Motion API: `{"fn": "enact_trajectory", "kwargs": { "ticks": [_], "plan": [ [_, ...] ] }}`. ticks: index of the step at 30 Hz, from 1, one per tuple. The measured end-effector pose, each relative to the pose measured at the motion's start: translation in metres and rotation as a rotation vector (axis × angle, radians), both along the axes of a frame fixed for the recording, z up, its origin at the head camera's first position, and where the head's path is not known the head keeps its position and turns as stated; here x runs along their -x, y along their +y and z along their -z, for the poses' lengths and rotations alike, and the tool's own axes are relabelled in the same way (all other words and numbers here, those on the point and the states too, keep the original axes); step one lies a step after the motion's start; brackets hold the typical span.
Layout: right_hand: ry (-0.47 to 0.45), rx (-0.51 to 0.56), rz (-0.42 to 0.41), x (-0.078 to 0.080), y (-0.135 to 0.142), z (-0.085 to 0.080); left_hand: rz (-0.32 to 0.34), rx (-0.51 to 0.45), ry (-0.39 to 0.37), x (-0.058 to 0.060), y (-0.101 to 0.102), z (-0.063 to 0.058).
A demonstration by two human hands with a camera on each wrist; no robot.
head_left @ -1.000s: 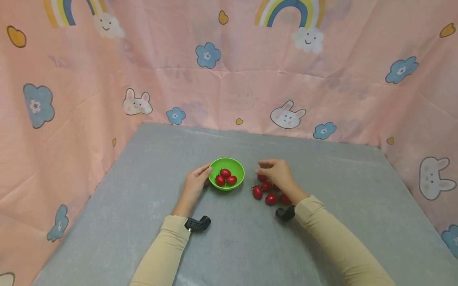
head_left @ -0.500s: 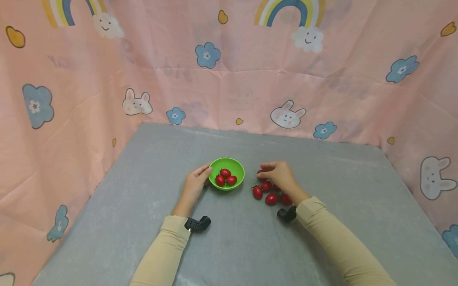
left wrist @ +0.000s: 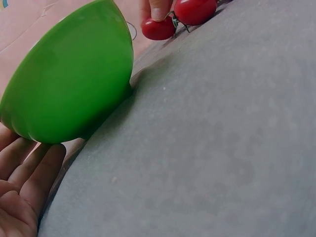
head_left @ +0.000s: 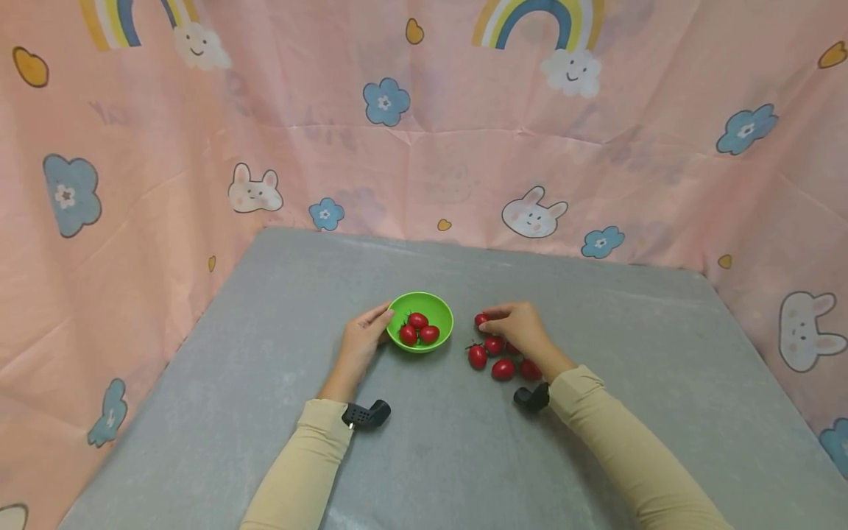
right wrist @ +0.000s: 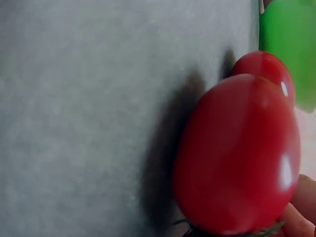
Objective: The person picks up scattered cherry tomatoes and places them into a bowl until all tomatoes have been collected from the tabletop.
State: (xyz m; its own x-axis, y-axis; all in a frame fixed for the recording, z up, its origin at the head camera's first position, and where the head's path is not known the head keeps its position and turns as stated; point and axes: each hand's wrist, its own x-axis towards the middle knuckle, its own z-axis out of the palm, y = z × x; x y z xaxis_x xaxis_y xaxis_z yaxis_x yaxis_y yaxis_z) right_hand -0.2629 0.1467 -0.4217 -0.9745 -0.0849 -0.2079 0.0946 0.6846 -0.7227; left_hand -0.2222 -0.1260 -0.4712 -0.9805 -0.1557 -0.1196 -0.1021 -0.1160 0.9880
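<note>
Green bowl (head_left: 433, 308) gripped by left hand (head_left: 360, 338), fingers partly open; cherry tomato (head_left: 481, 321) right of bowl pinched by right hand (head_left: 521, 326), fingers nearly closed.

we're counting one green bowl (head_left: 420, 347), three red tomatoes (head_left: 429, 335) inside, at least six more outside, one left hand (head_left: 361, 338), one right hand (head_left: 522, 325), two black wrist cameras (head_left: 366, 414), one grey surface (head_left: 430, 464).

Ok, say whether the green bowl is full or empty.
Partly filled: three red tomatoes lie in the green bowl, its bare inside showing around them.
</note>
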Motion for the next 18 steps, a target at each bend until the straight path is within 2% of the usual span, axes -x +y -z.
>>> {"fn": "enact_trajectory", "kwargs": {
  "ticks": [6,18],
  "plan": [
    [-0.001,0.025,0.055,-0.001,-0.002,-0.003,0.001,0.0,0.003,0.0,0.0,0.0],
    [0.024,0.117,0.049,-0.006,-0.014,-0.017,0.004,0.0,0.004,-0.001,0.0,-0.001]
  ]
}}
